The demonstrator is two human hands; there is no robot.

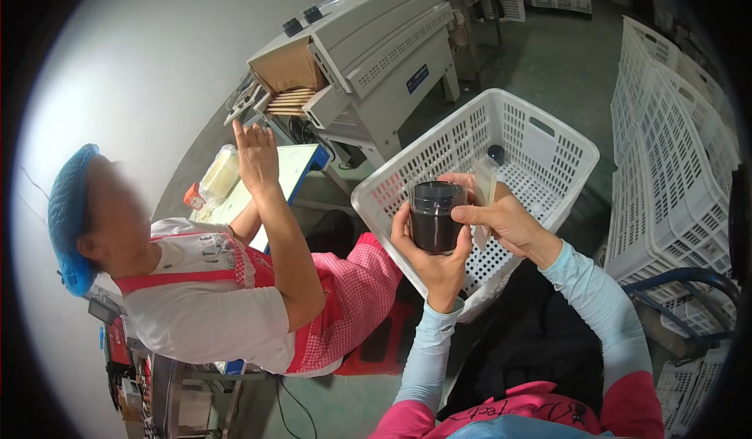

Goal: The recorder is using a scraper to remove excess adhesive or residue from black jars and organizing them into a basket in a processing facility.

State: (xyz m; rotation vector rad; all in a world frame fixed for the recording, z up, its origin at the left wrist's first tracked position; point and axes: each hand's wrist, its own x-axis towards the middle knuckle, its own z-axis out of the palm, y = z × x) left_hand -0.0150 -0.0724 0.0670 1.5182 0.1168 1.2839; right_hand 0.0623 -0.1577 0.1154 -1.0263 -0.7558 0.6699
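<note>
A dark, glossy cylindrical jar [436, 221] with a ridged upper part, seemingly inside a clear film sleeve, is held upright over a white plastic crate [564, 139]. My left hand [433, 268] grips it from below and around its sides. The thumb of my right hand [508, 216] touches its right side, and that hand also holds a stack of thin, translucent pieces [484, 186], perhaps flat film sleeves. Inside the crate, near its far wall, lies a small dark round object [496, 154].
A co-worker [235, 274] in a blue hair cover sits at the left by a pale-topped table [294, 169]. Behind stands a long grey machine [376, 45] with dark jars [292, 26] on top. Stacked white crates [664, 145] and a blue tubular metal frame [693, 277] are at the right.
</note>
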